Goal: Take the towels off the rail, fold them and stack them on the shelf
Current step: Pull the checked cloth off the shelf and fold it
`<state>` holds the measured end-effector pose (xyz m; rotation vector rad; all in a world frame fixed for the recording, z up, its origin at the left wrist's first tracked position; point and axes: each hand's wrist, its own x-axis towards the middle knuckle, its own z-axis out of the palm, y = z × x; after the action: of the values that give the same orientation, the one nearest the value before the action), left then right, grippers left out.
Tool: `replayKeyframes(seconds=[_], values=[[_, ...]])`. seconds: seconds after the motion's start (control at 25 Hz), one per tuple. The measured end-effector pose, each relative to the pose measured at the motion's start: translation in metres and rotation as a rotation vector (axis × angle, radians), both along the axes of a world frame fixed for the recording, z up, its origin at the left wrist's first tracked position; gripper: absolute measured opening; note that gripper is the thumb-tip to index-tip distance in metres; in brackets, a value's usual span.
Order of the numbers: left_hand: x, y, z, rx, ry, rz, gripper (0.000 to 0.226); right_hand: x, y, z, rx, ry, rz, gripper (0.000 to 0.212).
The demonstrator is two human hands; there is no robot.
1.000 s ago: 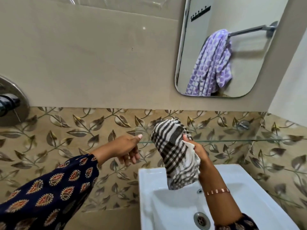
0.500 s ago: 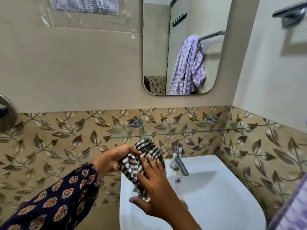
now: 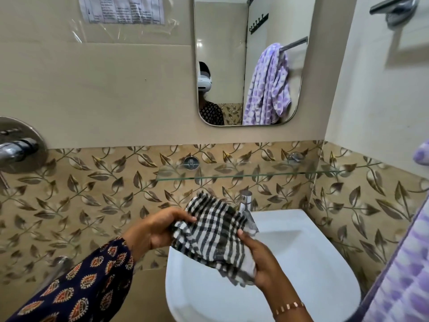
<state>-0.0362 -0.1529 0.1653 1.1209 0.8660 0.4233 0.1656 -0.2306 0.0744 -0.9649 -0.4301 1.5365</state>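
Both hands, left hand [image 3: 160,231] and right hand [image 3: 262,263], grip the checked towel [image 3: 213,233] over the basin [image 3: 301,263], mid-fold. Beyond, the glass shelf [image 3: 243,174] is bare; a purple towel [image 3: 404,270] hangs untouched.

A white ceramic basin [image 3: 301,263] sits near right, a chrome tap [image 3: 245,202] at its far edge. A rounded wall mirror [image 3: 222,54] hangs above; leaf-patterned tiles [image 3: 92,194] run left.

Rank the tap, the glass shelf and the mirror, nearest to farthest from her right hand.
From the right hand:
1. Tap, just above, behind the checked towel.
2. Glass shelf, higher on the leaf tiles.
3. Mirror, topmost on the wall.
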Motion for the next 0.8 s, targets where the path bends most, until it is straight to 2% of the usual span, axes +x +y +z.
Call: replayKeyframes(seconds=[0.08,0.12,0.24,0.28,0.36,0.44,0.52,0.68,0.8], values=[[-0.003,-0.007,-0.012,0.019,0.088,-0.101,0.030,0.010,0.006,-0.002,-0.029,-0.221,-0.126,0.028],[-0.003,-0.009,-0.020,0.021,0.115,-0.127,0.030,0.015,0.010,-0.002,-0.027,-0.302,-0.143,0.027],[-0.008,0.002,-0.046,-0.027,0.081,-0.089,0.041,0.030,0.027,-0.011,-0.049,-0.386,-0.038,0.055],[-0.008,0.009,-0.051,-0.038,0.075,-0.080,0.046,0.030,0.032,-0.015,-0.037,-0.458,-0.022,0.052],[-0.007,0.026,-0.062,-0.013,0.195,-0.143,0.049,0.023,0.043,-0.022,-0.040,-0.655,-0.065,0.031],[-0.004,0.040,-0.074,0.002,0.349,-0.164,0.041,0.015,0.051,-0.027,-0.075,-0.704,-0.101,0.018],[-0.005,0.060,-0.090,-0.074,0.387,-0.118,0.041,0.018,0.067,-0.031,-0.080,-0.670,-0.046,0.019],[-0.017,0.093,-0.109,-0.213,0.186,-0.011,0.038,0.029,0.098,-0.041,-0.142,-0.654,0.162,0.043],[-0.021,0.113,-0.115,-0.229,0.013,0.017,0.043,0.022,0.133,-0.054,-0.182,-0.711,0.078,0.042]])
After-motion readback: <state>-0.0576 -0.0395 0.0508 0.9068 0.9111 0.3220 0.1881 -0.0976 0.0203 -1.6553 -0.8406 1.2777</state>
